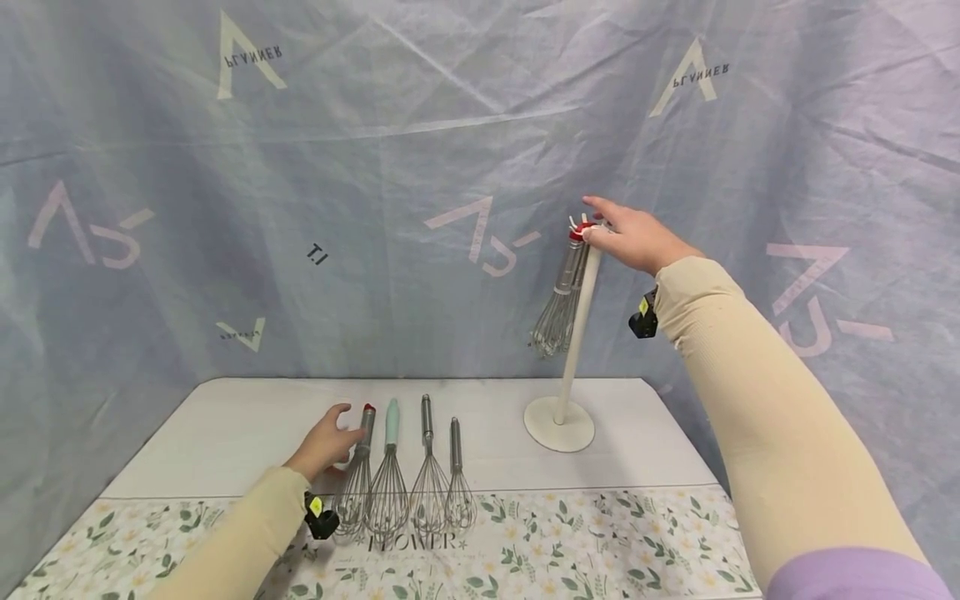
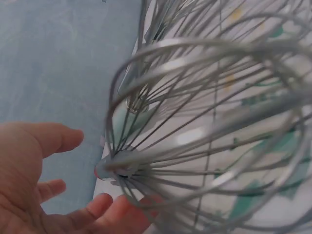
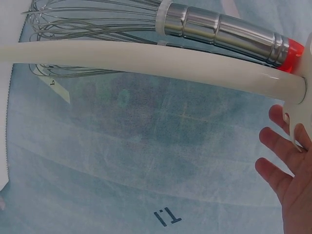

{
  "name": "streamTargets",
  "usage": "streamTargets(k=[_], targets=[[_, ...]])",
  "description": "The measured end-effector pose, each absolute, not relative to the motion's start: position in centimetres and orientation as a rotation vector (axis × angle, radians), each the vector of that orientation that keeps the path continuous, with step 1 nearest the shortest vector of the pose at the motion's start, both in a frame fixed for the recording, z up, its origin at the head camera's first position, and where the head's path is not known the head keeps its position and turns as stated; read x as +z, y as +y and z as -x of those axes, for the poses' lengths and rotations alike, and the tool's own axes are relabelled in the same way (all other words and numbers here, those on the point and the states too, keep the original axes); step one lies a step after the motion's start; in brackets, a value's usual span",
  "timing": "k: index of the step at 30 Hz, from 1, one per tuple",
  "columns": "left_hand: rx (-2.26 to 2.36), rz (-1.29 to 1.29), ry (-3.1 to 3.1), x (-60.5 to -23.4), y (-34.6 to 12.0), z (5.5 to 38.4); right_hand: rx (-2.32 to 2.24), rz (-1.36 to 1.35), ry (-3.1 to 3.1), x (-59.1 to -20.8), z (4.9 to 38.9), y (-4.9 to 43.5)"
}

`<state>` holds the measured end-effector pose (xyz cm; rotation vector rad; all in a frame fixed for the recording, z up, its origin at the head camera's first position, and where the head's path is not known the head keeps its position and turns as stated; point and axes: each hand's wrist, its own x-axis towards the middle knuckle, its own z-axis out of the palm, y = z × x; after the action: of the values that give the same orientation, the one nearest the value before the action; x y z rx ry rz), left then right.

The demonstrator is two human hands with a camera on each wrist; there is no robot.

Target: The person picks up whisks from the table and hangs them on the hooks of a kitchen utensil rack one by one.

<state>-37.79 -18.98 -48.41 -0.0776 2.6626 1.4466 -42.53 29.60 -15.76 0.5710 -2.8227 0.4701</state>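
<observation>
In the head view my left hand (image 1: 327,440) is beside a steel whisk with a red-tipped handle (image 1: 365,442), fingers apart. The left wrist view shows that hand (image 2: 58,180) spread around the whisk's red-ended handle (image 2: 105,168), fingertips close to the wires, not closed on it. My right hand (image 1: 637,236) is up at the hooked top of a white stand (image 1: 583,317), with loosely bent, spread fingers. Steel whisks with red handle ends (image 1: 567,279) hang from the hooks. In the right wrist view those fingers (image 3: 275,136) reach round the white hooks (image 3: 295,126).
Right of the red-tipped whisk lie a mint-handled whisk (image 1: 392,425), a steel whisk (image 1: 427,421) and a smaller steel whisk (image 1: 456,442). The stand's round base (image 1: 540,425) rests on the white table (image 1: 495,408). A floral cloth (image 1: 570,550) covers the front; a grey-blue curtain (image 1: 337,192) hangs behind.
</observation>
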Motion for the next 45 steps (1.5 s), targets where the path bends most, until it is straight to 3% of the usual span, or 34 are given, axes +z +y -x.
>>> streamTargets(k=[15, 45], targets=[[1.423, 0.081, 2.632, -49.9, -18.8, 37.5, 0.455, -0.584, -2.809, -15.8, 42.7, 29.5], [1.500, 0.162, 2.516, -49.0, -18.4, 37.4, 0.467, -0.563, -2.808, -15.9, 42.4, 29.6]])
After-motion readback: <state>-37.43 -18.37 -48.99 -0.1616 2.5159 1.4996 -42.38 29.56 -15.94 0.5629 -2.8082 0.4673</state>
